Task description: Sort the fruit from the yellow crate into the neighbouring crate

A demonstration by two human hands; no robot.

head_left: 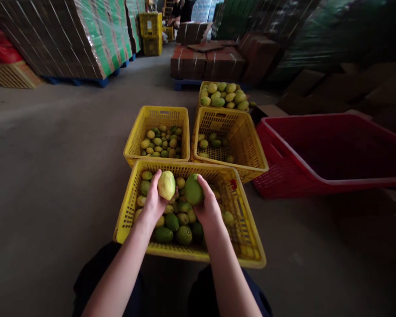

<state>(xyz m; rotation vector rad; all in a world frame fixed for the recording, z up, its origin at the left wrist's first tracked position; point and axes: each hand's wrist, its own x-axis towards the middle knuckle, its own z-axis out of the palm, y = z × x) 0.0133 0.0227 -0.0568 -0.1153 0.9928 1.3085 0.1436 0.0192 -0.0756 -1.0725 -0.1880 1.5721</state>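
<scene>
In my left hand (156, 199) is a pale yellow lemon (166, 185), with a greenish tinge, gripped between thumb and fingers. My right hand (208, 202) is wrapped around a larger green lemon (193, 190). Both fruits are held side by side, a little apart, over the near yellow crate (185, 252). Inside that crate lie many loose fruits, from yellow to dark green, such as a dark green lemon (163, 234) near its front wall. My forearms cover part of the pile.
Behind stand a left yellow crate (128, 152) of smaller fruits, a right yellow crate (251, 160) with several fruits, and a heaped fruit crate (201, 94). A big red bin (270, 169) is at right. Cartons (188, 61) on pallets and wrapped stacks (108, 39) line the back.
</scene>
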